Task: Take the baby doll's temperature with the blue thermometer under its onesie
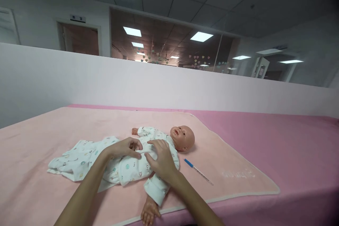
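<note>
Landmark: I am taking the plastic baby doll with the bare head (182,137) as my reference; it is lying on its back on the pale pink fleece blanket (233,169), head pointing away to the right.

Loose garment: left of the doll's body, the white printed cotton sleepsuit (79,157) is spreading out flat and unfilled over the blanket.

Left hand: my left hand (126,148) is resting on the doll's middle, fingers curled and pinching a fold of the sleepsuit front; I am reading it as grasping cloth, not the doll itself.

Right hand: my right hand (160,159) is lying just right of the left one, over the doll's chest, fingers bent down onto the fabric; it is pressing or pinching the cloth, and I cannot tell which.

Step in hand: I am judging that I am working the front of the suit together at the chest, both hands meeting on the opening.

Next move: it is calling for a fine pinch along the front edges, keeping the doll from shifting.

Nearby tool: right of the doll's body, below its head, the slim clear thermometer with a blue tip (198,172) is lying apart from both hands.

Doll's near arm: its bare plastic hand (149,213) is sticking out over the blanket's near edge.
</note>
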Demonstrator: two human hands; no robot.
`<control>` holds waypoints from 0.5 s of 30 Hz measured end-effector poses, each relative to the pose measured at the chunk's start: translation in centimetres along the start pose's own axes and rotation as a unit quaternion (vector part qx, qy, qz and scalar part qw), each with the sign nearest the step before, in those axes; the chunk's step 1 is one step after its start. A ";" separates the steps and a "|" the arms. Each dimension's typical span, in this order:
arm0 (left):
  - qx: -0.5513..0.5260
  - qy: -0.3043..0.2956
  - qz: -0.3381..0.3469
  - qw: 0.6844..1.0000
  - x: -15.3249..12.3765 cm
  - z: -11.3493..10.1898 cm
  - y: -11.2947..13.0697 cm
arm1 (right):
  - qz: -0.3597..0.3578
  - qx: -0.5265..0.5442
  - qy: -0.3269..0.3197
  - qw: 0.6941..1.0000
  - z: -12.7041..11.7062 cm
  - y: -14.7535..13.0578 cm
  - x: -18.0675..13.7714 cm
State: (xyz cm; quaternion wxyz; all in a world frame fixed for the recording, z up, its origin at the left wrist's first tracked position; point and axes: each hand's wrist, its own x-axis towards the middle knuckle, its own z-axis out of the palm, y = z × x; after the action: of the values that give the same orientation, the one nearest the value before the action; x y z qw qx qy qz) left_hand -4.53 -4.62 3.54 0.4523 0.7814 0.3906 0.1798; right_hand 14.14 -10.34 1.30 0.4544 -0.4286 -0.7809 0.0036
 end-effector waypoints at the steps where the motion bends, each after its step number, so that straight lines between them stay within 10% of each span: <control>1: 0.001 -0.007 -0.002 1.000 0.0 0.0 -0.1 | 0.017 0.004 0.025 1.000 -1.1 -0.3 -0.6; 8: -0.018 -0.015 -0.006 1.000 0.0 0.0 -0.4 | 0.235 -0.152 0.224 0.934 -7.9 3.9 -8.5; 15: -0.038 -0.020 -0.002 0.999 0.1 -0.1 -0.6 | 0.303 -0.325 0.077 0.893 -9.1 9.2 -13.7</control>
State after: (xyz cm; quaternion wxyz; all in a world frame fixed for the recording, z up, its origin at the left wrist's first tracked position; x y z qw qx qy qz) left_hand -4.77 -4.31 3.08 0.4893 0.7663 0.3763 0.1779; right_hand 29.74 -17.25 -6.72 0.3249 -0.7671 -0.5335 -0.1461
